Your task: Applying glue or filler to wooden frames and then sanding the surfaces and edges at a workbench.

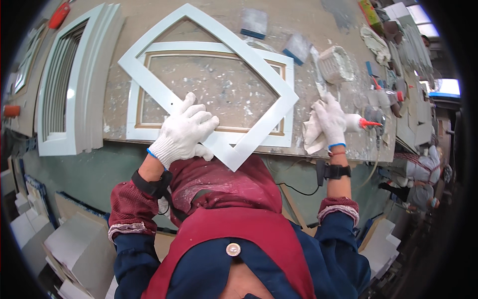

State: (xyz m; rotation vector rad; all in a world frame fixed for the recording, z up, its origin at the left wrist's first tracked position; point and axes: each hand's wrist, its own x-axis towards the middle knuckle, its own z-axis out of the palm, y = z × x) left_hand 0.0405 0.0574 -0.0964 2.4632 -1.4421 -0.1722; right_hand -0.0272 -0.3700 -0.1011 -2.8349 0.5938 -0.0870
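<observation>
My left hand (pixel 185 130), in a white knitted glove, is closed on the lower left side of a white rectangular frame (pixel 269 119). That frame sits turned at an angle, overlapping a second white frame (pixel 132 109) that lies flat on the worktable (pixel 199 94). One corner of the upper frame juts past the table's front edge toward my apron. My right hand, also gloved (pixel 330 119), is closed on a crumpled off-white cloth (pixel 312 133) near the table's front edge. Right beside it lies a white bottle (pixel 353 122) with a red nozzle.
Several white frames (pixel 74 84) stand stacked at the left. Two blue-edged blocks (pixel 254 23) (pixel 297 48), a whitish crusted tub (pixel 336 65) and a scraper-like tool (pixel 317 65) lie toward the back. A clear bottle with a red cap (pixel 386 96) is farther right. Other people (pixel 423 169) are at the far right.
</observation>
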